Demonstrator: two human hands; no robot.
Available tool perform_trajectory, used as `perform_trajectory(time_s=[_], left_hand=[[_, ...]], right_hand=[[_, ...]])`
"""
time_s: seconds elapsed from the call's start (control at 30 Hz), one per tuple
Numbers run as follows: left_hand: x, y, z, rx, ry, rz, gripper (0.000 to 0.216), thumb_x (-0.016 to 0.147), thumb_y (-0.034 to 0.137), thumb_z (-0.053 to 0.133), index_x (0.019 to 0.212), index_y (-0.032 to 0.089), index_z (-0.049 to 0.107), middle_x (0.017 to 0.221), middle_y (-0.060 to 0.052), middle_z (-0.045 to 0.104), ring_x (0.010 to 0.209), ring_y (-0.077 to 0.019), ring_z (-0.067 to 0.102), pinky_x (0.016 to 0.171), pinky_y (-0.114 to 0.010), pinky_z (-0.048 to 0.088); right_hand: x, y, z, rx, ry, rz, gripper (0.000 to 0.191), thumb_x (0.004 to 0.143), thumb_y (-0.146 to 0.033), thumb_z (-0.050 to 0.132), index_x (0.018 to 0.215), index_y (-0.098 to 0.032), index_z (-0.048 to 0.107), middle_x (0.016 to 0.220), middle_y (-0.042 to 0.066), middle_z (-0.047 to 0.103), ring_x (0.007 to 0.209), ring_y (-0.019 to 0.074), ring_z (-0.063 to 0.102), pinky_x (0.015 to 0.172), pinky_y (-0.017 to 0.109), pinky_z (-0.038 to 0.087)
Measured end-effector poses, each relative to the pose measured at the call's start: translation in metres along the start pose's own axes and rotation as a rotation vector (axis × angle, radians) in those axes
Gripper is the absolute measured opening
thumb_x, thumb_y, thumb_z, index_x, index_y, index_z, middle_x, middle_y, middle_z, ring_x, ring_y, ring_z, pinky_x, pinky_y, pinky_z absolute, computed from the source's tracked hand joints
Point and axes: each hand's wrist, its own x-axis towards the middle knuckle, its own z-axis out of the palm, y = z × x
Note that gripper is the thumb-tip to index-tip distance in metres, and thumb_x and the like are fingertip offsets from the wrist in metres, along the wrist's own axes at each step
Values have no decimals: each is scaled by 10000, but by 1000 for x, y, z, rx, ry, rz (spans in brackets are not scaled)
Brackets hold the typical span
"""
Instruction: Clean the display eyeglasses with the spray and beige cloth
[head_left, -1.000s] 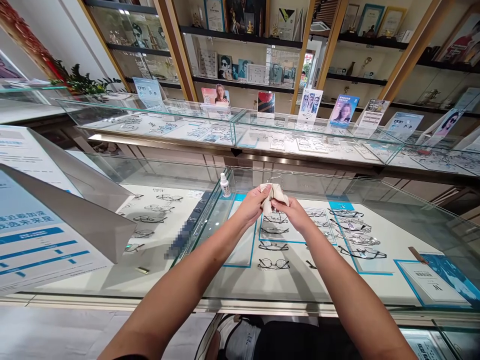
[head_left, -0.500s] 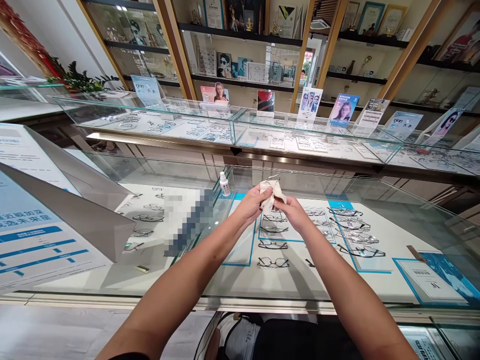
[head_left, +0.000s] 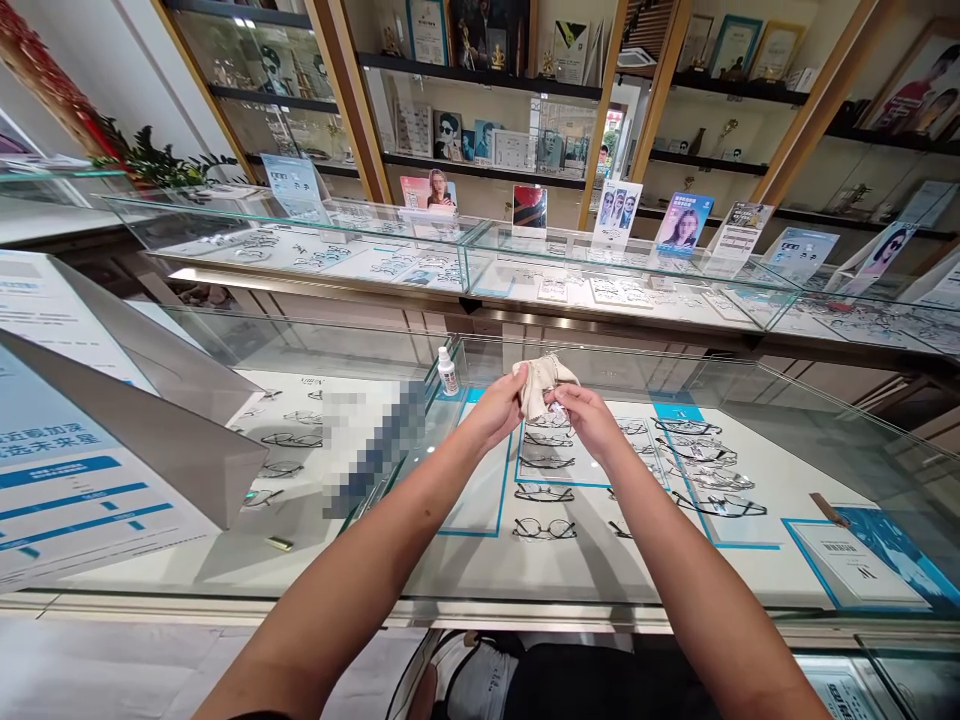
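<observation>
A crumpled beige cloth (head_left: pixel 541 384) is held up over the glass showcase, between both of my hands. My left hand (head_left: pixel 498 412) is closed on its left side, thumb on top. From the right, my right hand (head_left: pixel 591 418) pinches at the cloth's lower right edge with thumb and fingers. Something small and shiny shows by those right fingertips, but the cloth and fingers hide most of it. A white spray bottle (head_left: pixel 447 372) stands upright on the glass, left of and beyond my left hand. Beneath the glass lie rows of eyeglasses (head_left: pixel 544 528).
Folded cardboard signs (head_left: pixel 112 440) rise at the left of the showcase. A small gold-coloured piece (head_left: pixel 279 543) lies near the front left. Across the aisle runs another glass showcase (head_left: pixel 480 240) with upright cards, and shelves stand behind it.
The cloth has spread wider to the right and its folds have shifted. The right fingers have changed their pinch. The thin dark line above the cloth earlier is no longer visible.
</observation>
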Motion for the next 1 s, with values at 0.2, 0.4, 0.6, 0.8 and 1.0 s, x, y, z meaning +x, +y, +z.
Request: perform_trajectory(time_s=[0.2,0.4,0.6,0.8,1.0], left_hand=[[-7,-2,3,89,-84,10,509,748,369,998,1112,112,752,860,-51,754,741,-149,679,732,-269,547],[-9,-6,7,141,-22,26,470,759,501,972,922,131,733,649,-2,651,545,-106,552,565,-239,469],[-3,-3,4,81,58,10,523,909,616,816,1001,103,773,671,-46,698,598,-161,645,626,-282,554],[5,5,-8,84,165,-40,390,1036,452,714,1135,79,768,972,-138,814,852,-197,772,873,-324,631],[-5,-2,-11,292,-55,-217,546,856,593,878,1087,106,792,938,-121,804,787,-189,741,742,-280,587]], right_hand=[[-2,1,5,23,-39,42,398,720,-613,907,798,-231,831,809,33,742,766,178,575,750,333,401],[-4,6,13,-65,-49,30,427,703,-622,918,791,-215,826,827,35,760,811,190,590,807,351,408],[-4,6,14,-33,-28,15,434,711,-642,908,802,-227,818,859,38,775,806,191,594,783,349,411],[0,-9,-4,89,130,-38,314,752,-542,874,822,-244,806,978,64,800,792,179,571,697,326,393],[2,-18,-13,114,277,-116,291,723,-503,871,821,-241,793,986,66,793,808,177,565,680,319,371]])
